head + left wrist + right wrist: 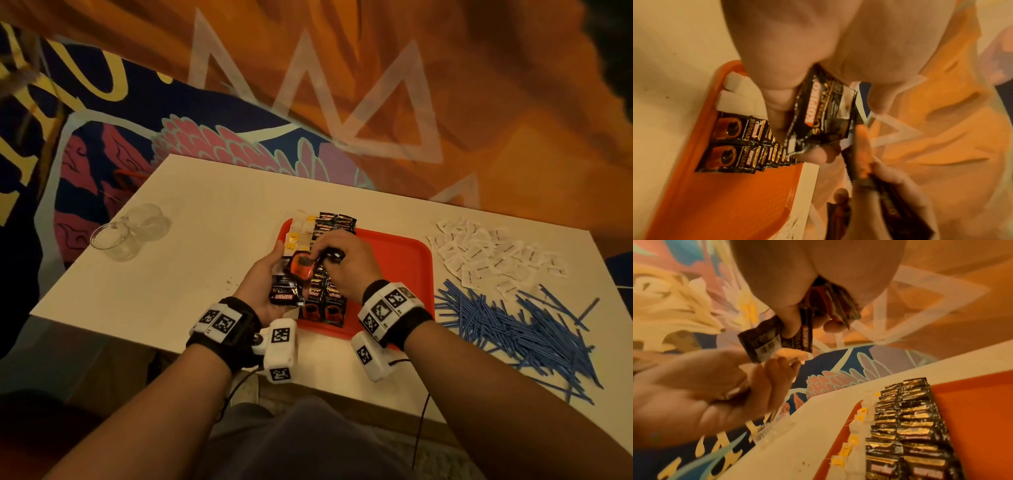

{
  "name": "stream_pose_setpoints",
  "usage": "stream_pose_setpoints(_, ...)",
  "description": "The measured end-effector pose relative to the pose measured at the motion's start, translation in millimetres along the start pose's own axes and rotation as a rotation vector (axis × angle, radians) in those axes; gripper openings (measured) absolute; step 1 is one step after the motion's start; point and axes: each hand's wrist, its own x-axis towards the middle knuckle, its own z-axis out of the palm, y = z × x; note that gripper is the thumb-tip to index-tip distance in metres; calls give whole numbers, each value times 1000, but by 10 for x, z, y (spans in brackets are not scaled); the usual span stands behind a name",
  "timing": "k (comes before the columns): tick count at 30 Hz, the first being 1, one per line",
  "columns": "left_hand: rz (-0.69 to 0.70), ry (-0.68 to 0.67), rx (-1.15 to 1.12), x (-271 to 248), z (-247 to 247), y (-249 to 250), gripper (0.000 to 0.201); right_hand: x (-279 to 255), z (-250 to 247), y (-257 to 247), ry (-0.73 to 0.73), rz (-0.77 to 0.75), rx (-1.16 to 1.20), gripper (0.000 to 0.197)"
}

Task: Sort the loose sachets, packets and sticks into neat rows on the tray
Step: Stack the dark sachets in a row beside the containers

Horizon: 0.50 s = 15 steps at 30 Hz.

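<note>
I can read KOPIKO in white on a red band on the black coffee packets [287,295] in my left hand [265,274], and under it gold letters that look like SUPREMO. My thumb and fingers curl round this small bunch and hold it up over the near left side of the red tray [397,255]. My right hand [342,262] pinches one more black packet [301,269] by its end, right beside the bunch; its face shows an orange cup, and my fingers curl round a few more packets tucked in my palm. On the tray, two rows of the same black packets [729,146] lie flat and overlap like roof tiles, and each says KOPIKO SUPREMO beside a picture of a coffee cup. Next to them, along the left edge, runs a row of white tea bags [854,439] with little yellow tags. On the white table [191,219] to the right of the tray sits a heap of white sachets [493,257] with writing too small to read, and near me a big pile of thin blue sticks [513,325]. Two clear glass cups [126,233] stand far left.
</note>
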Motion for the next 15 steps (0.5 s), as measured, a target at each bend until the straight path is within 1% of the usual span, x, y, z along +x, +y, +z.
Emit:
stream_pose_setpoints(2,18,11,45,-19,15,32,23,-13,9,46,-62,-81,-64,33)
stream_pose_setpoints(3,28,21,75,-10,4,37,14,-21,16,59,-80,-81,-62,34)
stream_pose_setpoints(4,38,32,102,-14,7,36,10,-30,27,78,-83,-58,-38,36)
stream_pose_setpoints(6,62,43,114,2,2,23,11,-42,54,97,-36,54,37,41)
stream_pose_setpoints(8,73,56,84,24,-2,9,16,-38,83,140,62,231,213,44)
stream_pose_setpoints(9,81,60,69,42,-13,2,20,-39,108,159,109,333,347,42)
stream_pose_setpoints(10,91,62,59,55,-19,-2,24,-44,131,169,134,430,468,35)
stream_pose_setpoints(11,100,57,60,68,-21,-10,30,-50,147,170,124,502,553,25)
stream_pose_setpoints(12,104,52,71,80,-18,-20,35,-51,165,165,84,537,594,19)
stream_pose_setpoints(14,108,46,99,87,5,-40,37,-48,200,155,2,514,629,19)
stream_pose_setpoints(15,110,55,104,102,8,-46,37,-35,207,141,-14,492,642,21)
